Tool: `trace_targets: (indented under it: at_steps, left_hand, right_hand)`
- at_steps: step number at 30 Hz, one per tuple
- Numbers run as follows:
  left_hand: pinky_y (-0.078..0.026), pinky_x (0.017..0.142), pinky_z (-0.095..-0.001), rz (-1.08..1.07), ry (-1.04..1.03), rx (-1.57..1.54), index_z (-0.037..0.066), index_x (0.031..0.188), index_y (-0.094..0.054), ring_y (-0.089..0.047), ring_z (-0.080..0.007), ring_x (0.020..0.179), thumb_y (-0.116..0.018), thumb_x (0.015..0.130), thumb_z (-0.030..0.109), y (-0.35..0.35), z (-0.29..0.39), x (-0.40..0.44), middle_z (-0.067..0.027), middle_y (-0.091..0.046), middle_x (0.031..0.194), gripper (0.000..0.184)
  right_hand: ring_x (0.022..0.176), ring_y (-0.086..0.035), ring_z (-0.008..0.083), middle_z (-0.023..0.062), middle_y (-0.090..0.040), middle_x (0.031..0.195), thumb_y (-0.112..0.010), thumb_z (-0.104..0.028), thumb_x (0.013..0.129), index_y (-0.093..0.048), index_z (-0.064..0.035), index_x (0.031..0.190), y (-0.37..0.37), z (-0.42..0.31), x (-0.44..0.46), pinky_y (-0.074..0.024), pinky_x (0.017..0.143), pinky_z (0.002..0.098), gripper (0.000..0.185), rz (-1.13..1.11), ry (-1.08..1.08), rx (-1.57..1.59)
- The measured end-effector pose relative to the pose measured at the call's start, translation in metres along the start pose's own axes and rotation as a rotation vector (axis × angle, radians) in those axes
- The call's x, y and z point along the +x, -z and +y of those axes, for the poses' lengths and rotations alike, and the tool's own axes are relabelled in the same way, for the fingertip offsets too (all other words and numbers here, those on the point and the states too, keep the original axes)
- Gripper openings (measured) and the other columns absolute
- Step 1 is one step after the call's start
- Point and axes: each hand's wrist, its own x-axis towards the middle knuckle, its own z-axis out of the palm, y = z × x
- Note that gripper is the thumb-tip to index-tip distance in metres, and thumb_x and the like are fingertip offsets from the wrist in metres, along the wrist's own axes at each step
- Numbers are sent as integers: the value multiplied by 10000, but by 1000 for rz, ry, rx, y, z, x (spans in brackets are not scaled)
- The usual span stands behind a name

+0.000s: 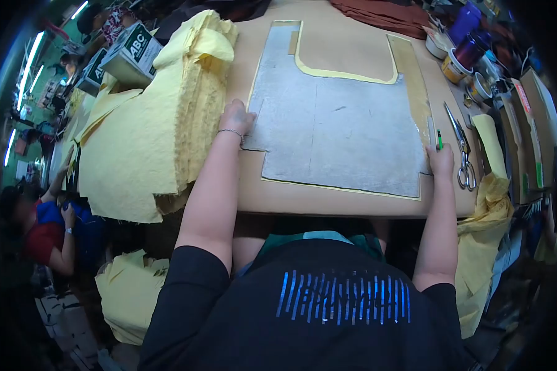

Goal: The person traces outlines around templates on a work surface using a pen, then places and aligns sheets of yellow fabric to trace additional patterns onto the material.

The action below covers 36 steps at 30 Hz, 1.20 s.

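A large grey pattern template point(353, 133) lies flat on the table over a slightly larger yellow cloth piece point(334, 72), whose edge shows as a thin border along the curved cutout. My left hand point(236, 119) lies at the template's left edge, fingers toward it, holding nothing that I can see. At the template's right edge, my right hand point(440, 161) is closed on a slim green pen point(439, 140) that sticks up from the fingers. A pair of metal scissors point(461, 145) lies just right of that hand.
A tall stack of yellow cloth pieces point(142, 136) stands left of my left forearm, with ABC boxes point(132, 54) behind it. Tubs point(455, 67) and brown cloth point(384, 17) lie at the back. Yellow cloth point(492, 195) hangs over the right edge. Another person point(49, 232) is at far left.
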Motion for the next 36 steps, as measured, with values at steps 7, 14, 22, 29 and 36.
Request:
trace_targets:
  at_steps: [7, 14, 22, 29, 36]
  left_hand:
    - [-432, 774, -342, -52, -34, -114, 2, 894, -504, -548, -308, 884, -676, 681, 202, -4, 8, -4, -193, -567, 928, 339]
    - [-447, 692, -345, 21, -129, -223, -1, 861, -507, -567, -284, 779, -688, 640, 216, -22, -7, -4, -167, -579, 826, 359]
    - [-442, 614, -288, 17, -173, -255, -9, 880, -502, -509, -174, 647, -714, 635, 232, -23, -9, -4, -81, -522, 714, 404]
    - [-441, 624, -297, 8, -160, -222, -6, 906, -499, -505, -183, 642, -711, 639, 253, -24, -12, -4, -76, -515, 706, 428]
    - [-443, 618, -280, -38, -142, -249, 1, 932, -477, -485, -159, 644, -718, 644, 257, -19, -9, -6, -58, -499, 720, 454]
  right_hand:
    - [686, -583, 239, 150, -591, 735, -712, -226, 629, -542, 33, 818, 2, 12, 24, -443, 627, 329, 363, -80, 0, 147]
    - [793, -573, 318, 198, -587, 836, -708, -270, 621, -543, 2, 836, 12, 6, 28, -437, 705, 374, 384, -90, -33, 65]
    - [899, -550, 304, 187, -576, 929, -701, -309, 636, -529, -12, 910, 22, 0, 26, -423, 774, 366, 439, -185, -86, 54]
    - [904, -550, 291, 179, -574, 937, -705, -307, 642, -517, -15, 920, 22, -1, 23, -426, 772, 355, 445, -209, -98, 74]
    - [896, -550, 295, 176, -574, 919, -710, -295, 636, -511, -8, 917, 15, 8, 24, -426, 770, 355, 449, -204, -58, 123]
